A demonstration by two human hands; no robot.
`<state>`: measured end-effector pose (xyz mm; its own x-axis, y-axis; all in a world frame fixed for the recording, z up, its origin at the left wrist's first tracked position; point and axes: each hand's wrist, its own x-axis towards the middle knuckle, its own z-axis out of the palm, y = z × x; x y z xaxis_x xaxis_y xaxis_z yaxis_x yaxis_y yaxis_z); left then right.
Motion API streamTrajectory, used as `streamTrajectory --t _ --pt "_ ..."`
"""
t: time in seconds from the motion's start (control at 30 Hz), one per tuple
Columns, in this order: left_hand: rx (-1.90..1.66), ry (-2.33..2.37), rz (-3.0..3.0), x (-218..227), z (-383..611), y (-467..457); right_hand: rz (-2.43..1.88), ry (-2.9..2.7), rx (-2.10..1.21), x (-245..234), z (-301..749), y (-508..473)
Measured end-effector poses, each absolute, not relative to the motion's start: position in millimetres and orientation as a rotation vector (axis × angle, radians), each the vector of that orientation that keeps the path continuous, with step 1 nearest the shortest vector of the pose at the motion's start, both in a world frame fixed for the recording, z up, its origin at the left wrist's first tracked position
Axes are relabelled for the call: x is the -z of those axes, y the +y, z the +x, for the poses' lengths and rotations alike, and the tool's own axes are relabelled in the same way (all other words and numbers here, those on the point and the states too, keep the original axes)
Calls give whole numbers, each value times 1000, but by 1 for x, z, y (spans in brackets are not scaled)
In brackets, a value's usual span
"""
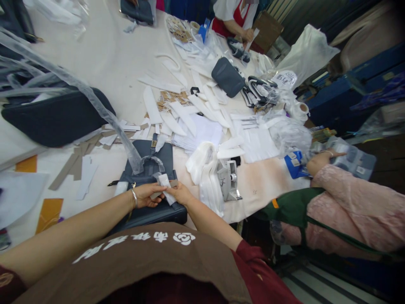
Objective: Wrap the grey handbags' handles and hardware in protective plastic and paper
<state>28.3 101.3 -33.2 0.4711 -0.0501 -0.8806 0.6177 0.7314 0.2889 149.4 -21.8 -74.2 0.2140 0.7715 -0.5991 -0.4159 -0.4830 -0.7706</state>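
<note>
My left hand [147, 195] and my right hand [179, 193] meet over a dark slate-blue leather handbag [148, 162] lying on the white-covered table. Between the fingers of both hands is a small white paper strip [166, 188], and a tan piece [155, 195] shows beside it under my left fingers. The bag has a metal buckle strap [154, 142] at its top, and clear plastic film [148, 159] lies across its handle. Part of the bag's front is hidden under my hands and forearms.
The table [262, 190] holds white foam shapes [171, 114], tan card strips [71, 166], a white tape dispenser [228, 179] and more dark bags [55, 118]. A co-worker's pink sleeve [348, 207] is at the right, and another person [234, 21] works at the far side.
</note>
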Motion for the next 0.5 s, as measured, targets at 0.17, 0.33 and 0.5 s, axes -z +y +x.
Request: streamTrajectory --t 0.17,0.33,0.5 --pt "469 983 702 26 28 102 -1333 -231 -1520 73 150 -23" --pt "487 769 1145 12 7 128 -1283 -75 -1562 72 150 -23" --pt "278 341 2049 21 -8 148 -1325 -34 -1593 68 151 -22"
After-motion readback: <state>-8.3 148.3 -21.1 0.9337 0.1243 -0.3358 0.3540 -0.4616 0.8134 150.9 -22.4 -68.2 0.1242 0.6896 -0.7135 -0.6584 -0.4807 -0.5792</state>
